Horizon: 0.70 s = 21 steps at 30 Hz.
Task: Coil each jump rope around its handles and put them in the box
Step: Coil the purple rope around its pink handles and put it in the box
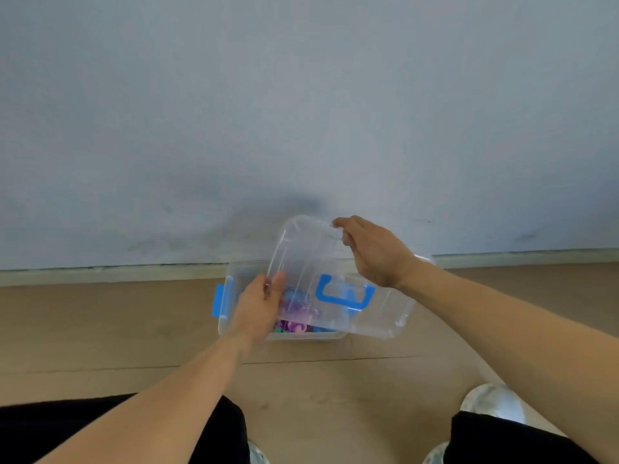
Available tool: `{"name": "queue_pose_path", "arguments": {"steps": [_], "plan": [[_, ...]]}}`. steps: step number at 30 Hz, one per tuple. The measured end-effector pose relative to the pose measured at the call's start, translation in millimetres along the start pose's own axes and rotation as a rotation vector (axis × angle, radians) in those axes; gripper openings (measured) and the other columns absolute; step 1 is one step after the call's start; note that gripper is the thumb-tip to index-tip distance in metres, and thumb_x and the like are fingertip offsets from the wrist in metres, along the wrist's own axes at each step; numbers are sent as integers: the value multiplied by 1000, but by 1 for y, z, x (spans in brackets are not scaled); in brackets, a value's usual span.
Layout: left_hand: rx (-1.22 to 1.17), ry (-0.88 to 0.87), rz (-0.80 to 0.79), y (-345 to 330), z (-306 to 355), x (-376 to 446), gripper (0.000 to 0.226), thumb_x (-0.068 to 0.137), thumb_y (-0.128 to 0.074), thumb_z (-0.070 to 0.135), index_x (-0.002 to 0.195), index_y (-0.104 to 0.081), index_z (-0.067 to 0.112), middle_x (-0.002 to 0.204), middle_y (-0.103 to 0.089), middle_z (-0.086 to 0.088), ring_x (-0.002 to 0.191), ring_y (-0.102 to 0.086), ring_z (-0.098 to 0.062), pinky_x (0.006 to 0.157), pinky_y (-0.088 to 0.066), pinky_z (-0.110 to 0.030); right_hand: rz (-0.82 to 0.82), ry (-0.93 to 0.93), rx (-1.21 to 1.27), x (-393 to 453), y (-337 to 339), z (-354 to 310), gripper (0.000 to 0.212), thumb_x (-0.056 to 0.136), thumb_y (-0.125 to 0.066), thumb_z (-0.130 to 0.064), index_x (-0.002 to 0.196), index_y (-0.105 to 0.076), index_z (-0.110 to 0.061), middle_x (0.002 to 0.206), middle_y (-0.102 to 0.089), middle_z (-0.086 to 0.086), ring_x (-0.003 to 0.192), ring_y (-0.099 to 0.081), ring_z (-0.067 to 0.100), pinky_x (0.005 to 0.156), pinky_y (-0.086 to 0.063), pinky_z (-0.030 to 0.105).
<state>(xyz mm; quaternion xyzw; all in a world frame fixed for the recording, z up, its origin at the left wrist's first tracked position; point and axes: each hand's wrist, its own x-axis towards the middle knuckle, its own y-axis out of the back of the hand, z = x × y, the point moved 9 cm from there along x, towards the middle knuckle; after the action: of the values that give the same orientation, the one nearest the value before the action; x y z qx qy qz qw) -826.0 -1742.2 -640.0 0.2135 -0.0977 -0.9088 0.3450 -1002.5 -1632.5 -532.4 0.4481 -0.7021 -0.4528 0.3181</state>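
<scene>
Clear plastic box (231, 316) with a blue side latch (218, 301) on the wooden floor (100, 329) against the pale wall (301, 95), with coiled purple and teal jump ropes (291, 324) lying inside, partly blurred through the plastic. Clear lid (375, 316) with a blue carry handle (345, 296) held tilted over the open box. Left hand (258, 309) pinching the lid's near-left edge, right hand (375, 252) curled round its far corner.

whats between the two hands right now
In the head view, the clear lid with its blue handle spans from the left hand to the right hand, tilted above the box.
</scene>
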Motion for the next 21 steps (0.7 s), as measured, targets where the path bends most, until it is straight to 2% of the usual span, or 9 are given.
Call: {"name": "queue_pose_path", "arguments": {"steps": [2, 4, 6, 9, 11, 13, 16, 18, 21], "plan": [[30, 22, 112, 24, -16, 0, 46, 93, -41, 57, 92, -56, 14, 75, -62, -6, 66, -61, -23, 66, -57, -49, 41, -14, 1, 15, -16, -11, 43, 106, -33, -25, 147, -35, -13, 137, -49, 9, 119, -51, 27, 101, -39, 37], [95, 91, 222, 49, -39, 2, 48, 97, -38, 55, 89, -56, 11, 72, -60, -5, 61, -58, -25, 65, -57, -51, 113, -111, -42, 22, -32, -9, 54, 103, -42, -30, 151, -25, -13, 143, -39, 11, 126, -42, 27, 106, -33, 42], [107, 239, 291, 68, -68, 2, 56, 98, -33, 58, 88, -56, 8, 74, -62, -9, 53, -59, -27, 58, -55, -42, 140, -278, -1, 19, -51, 3, 65, 96, -52, -28, 151, -20, -12, 146, -32, 10, 129, -37, 28, 107, -29, 43], [110, 449, 316, 85, -107, 1, 63, 100, -30, 56, 94, -57, 0, 62, -60, -15, 39, -55, -24, 47, -44, -29, 143, -541, 165, 0, -86, 26, 77, 86, -62, -19, 149, -20, -11, 145, -29, 12, 130, -35, 30, 107, -33, 44], [74, 501, 296, 87, -124, 7, 54, 100, -39, 53, 109, -51, 1, 66, -59, -14, 44, -53, -22, 46, -43, -28, 111, -693, 310, -16, -113, 40, 78, 85, -64, -16, 150, -19, -9, 148, -26, 14, 131, -37, 31, 106, -37, 40], [67, 502, 276, 82, -131, 15, 42, 100, -49, 39, 122, -41, 4, 90, -62, -16, 56, -53, -21, 50, -45, -31, -4, -816, 378, -32, -143, 52, 74, 87, -62, -16, 148, -22, -6, 147, -27, 16, 129, -40, 31, 102, -40, 36], [290, 466, 247, 78, -133, 23, 40, 101, -44, 26, 135, -37, 7, 124, -47, -21, 88, -54, -29, 73, -46, -39, -78, -916, 439, -52, -173, 65, 60, 89, -61, -19, 141, -35, -10, 138, -43, 14, 117, -52, 30, 94, -49, 35], [467, 436, 228, 79, -136, 27, 46, 102, -37, 32, 144, -35, 14, 128, -43, -21, 108, -49, -35, 92, -44, -46, -28, -940, 497, -58, -180, 69, 54, 88, -64, -24, 136, -39, -18, 131, -51, 10, 106, -60, 26, 90, -56, 42], [372, 376, 208, 76, -142, 33, 49, 103, -37, 33, 150, -36, 17, 117, -64, -18, 98, -62, -33, 80, -51, -39, 20, -974, 569, -63, -180, 77, 53, 87, -70, -23, 133, -43, -20, 125, -56, 6, 102, -62, 20, 84, -58, 35]]}}
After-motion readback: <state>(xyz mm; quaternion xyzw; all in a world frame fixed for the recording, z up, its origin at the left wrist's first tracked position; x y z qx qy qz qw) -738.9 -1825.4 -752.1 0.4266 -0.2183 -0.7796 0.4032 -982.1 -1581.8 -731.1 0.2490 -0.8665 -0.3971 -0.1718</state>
